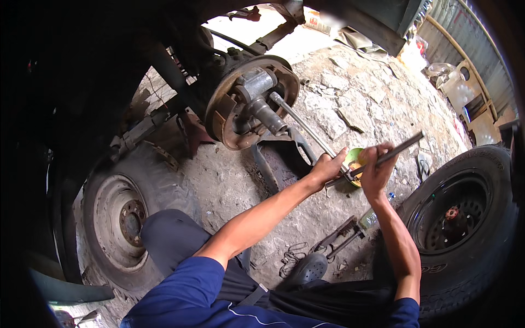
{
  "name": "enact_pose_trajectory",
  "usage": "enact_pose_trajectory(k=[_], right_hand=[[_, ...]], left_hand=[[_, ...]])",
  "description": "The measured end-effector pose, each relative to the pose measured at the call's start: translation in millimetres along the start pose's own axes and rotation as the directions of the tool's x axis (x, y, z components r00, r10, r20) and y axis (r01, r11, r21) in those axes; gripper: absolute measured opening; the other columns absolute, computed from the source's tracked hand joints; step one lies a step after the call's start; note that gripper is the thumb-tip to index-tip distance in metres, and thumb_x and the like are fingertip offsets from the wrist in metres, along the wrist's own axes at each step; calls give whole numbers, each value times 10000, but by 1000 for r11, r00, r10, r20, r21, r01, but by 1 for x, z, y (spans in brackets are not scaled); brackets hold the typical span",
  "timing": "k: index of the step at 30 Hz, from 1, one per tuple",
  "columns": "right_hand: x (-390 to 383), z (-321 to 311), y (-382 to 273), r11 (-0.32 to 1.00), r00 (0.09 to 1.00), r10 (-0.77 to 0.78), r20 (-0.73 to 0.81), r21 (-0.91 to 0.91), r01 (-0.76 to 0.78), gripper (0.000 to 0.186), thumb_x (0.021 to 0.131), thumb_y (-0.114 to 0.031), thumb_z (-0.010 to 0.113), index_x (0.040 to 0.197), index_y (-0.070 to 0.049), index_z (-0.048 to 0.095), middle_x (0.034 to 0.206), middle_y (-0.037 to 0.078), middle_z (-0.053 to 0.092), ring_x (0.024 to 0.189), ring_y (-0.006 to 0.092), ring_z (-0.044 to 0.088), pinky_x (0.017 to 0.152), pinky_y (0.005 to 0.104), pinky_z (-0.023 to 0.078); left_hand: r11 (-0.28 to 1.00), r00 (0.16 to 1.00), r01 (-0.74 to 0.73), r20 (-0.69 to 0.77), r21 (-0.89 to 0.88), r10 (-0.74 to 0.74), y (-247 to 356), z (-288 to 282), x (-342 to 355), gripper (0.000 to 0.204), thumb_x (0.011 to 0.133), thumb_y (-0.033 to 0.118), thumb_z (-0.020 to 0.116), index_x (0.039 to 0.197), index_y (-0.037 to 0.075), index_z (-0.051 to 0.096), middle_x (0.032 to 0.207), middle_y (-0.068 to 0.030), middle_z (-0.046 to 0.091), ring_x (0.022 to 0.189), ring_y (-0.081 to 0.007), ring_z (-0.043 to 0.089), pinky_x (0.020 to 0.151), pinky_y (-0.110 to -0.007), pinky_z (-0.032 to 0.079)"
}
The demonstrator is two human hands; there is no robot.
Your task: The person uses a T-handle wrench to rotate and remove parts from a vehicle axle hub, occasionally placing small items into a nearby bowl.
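Note:
My left hand (327,167) is closed around the lower end of a long steel extension bar (299,121). Its upper end reaches into the rusty brake backing plate (223,121), beside the greasy spindle (263,112). My right hand (376,172) grips a dark metal rod (406,143) set crosswise at the bar's lower end. Behind my hands, a green bowl (355,154) with brownish contents lies on the ground, partly hidden.
Wheels lie at left (104,218) and right (486,240). A dark curved cover (268,164) rests under the hub. Tools (342,235), a cord and a plastic bottle (370,217) lie near my foot. Vehicle bodywork overhangs the top; corrugated sheeting (476,44) stands behind.

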State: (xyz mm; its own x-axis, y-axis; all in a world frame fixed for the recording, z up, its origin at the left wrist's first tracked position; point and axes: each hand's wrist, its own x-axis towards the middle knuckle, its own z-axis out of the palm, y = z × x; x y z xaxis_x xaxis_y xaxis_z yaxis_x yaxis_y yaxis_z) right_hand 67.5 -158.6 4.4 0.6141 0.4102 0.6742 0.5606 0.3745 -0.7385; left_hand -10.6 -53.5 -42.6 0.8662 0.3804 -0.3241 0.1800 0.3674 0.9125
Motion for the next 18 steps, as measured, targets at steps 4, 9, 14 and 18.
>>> enact_pose_trajectory(k=[4, 9, 14, 18], right_hand=[[-26, 7, -23, 946, 888, -322, 327, 76, 315, 34, 873, 32, 434, 882, -1, 427, 588, 49, 452, 498, 121, 458, 495, 316, 513], [-54, 34, -51, 794, 429, -283, 858, -41, 606, 290, 723, -309, 705, 639, -107, 514, 594, 33, 536, 588, 186, 577, 544, 342, 465], [-106, 70, -2, 314, 91, 715, 693, -435, 844, 201, 798, -171, 557, 894, -83, 711, 849, 74, 693, 841, 232, 649, 853, 458, 410], [-136, 26, 139, 351, 566, 584, 582, -809, 471, 211, 844, -206, 543, 984, -90, 649, 1003, 88, 636, 956, 243, 580, 885, 354, 413]], left_hand=[[1000, 987, -11, -161, -7, 10, 1, 9, 0, 403, 936, 383, 488, 1015, -4, 565, 679, -111, 660, 780, -160, 613, 799, -350, 474], [939, 997, 66, -21, -336, -77, -1, 5, 1, 272, 937, 300, 463, 980, 34, 500, 613, -78, 594, 727, -200, 677, 598, -289, 531], [665, 954, 298, 235, -685, -185, 16, -10, 9, 240, 943, 321, 538, 835, 114, 483, 596, 9, 485, 589, -173, 588, 639, -355, 567], [558, 978, 189, 104, -808, -180, 28, 18, 18, 317, 901, 312, 588, 693, 135, 428, 479, 21, 387, 489, -162, 452, 654, -403, 503]])
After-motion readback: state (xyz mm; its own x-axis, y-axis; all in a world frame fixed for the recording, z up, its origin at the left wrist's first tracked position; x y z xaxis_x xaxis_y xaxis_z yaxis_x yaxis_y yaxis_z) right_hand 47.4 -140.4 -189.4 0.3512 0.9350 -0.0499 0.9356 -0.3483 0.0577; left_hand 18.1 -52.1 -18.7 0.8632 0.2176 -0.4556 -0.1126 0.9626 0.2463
